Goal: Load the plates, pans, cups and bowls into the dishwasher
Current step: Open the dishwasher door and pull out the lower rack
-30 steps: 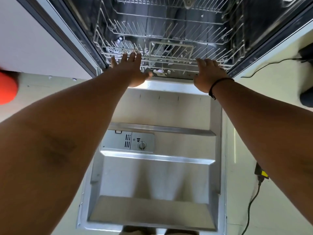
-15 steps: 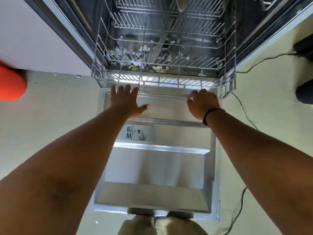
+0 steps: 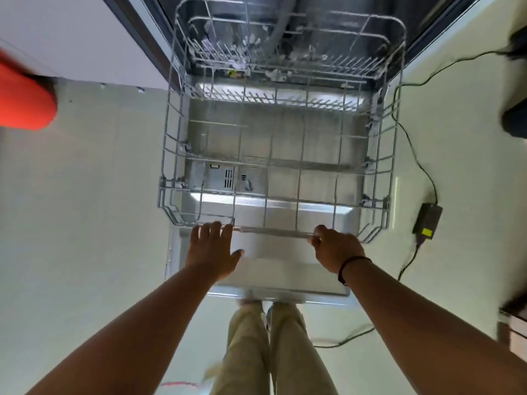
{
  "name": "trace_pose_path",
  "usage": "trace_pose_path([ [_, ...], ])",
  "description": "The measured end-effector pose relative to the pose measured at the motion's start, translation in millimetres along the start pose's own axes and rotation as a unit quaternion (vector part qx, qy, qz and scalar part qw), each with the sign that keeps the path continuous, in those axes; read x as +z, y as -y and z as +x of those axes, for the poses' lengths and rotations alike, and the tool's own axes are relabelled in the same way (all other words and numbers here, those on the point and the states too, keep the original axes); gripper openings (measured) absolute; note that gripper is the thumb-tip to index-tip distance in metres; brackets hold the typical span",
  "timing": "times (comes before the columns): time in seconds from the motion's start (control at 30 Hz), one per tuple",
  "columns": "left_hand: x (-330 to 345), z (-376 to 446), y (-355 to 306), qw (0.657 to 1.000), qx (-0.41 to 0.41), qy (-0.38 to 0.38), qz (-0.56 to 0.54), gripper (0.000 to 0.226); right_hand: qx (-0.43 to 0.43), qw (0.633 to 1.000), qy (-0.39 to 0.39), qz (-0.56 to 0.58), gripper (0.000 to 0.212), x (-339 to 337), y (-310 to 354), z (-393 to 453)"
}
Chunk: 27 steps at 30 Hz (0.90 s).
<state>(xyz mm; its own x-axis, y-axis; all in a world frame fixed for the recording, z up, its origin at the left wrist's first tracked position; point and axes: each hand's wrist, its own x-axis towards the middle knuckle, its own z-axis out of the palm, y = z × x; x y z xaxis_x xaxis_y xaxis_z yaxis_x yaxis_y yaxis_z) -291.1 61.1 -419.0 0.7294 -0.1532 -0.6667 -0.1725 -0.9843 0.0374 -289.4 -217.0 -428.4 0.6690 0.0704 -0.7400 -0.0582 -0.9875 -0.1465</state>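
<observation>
The dishwasher stands open, its steel door (image 3: 285,269) folded flat toward me. A grey wire rack (image 3: 168,155) is slid far out over the door and holds no dishes. My right hand (image 3: 335,249) is curled around the rack's front bar at the right. My left hand (image 3: 214,252) rests on the same bar at the left, fingers spread with the tips over the wire. A second wire rack (image 3: 342,64) sits further back inside the machine. No plates, pans, cups or bowls are in view.
A black power brick (image 3: 427,221) and its cable (image 3: 413,149) lie on the pale floor right of the door. A red object (image 3: 24,98) sits at the left edge. My legs in beige trousers (image 3: 271,352) stand just before the door's edge. Dark objects sit at the right.
The wire rack has slid out of the machine toward me, both hands moving back with its front bar. The right hand's fingers have stayed curled on the bar.
</observation>
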Motion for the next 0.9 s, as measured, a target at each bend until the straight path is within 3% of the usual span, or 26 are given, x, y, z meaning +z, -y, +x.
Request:
trace_pose_path([
  [0.13,37.3,-43.6,0.5,1.0,0.014,0.024,-0.015,0.075,0.008,0.994,0.111,-0.002,0.031,31.8,6.7,-28.9],
  [0.2,54.3,-61.2,-1.2,0.999,0.014,0.044,-0.013,0.078,0.006,0.992,0.129,0.003,0.032,44.6,6.3,-40.7],
  [0.43,64.7,-66.9,-11.4,0.999,-0.02,0.046,-0.016,0.08,-0.048,0.997,0.051,-0.017,0.043,65.3,-3.8,-59.3],
  [0.67,43.9,-64.6,-12.1,0.992,-0.026,0.109,-0.053,0.079,-0.048,0.993,0.076,-0.07,0.061,64.8,-2.3,-68.6],
  [0.9,-9.7,-73.9,-5.1,0.981,-0.032,0.152,-0.118,0.066,-0.058,0.992,0.054,-0.095,0.061,20.7,8.6,-93.4],
])
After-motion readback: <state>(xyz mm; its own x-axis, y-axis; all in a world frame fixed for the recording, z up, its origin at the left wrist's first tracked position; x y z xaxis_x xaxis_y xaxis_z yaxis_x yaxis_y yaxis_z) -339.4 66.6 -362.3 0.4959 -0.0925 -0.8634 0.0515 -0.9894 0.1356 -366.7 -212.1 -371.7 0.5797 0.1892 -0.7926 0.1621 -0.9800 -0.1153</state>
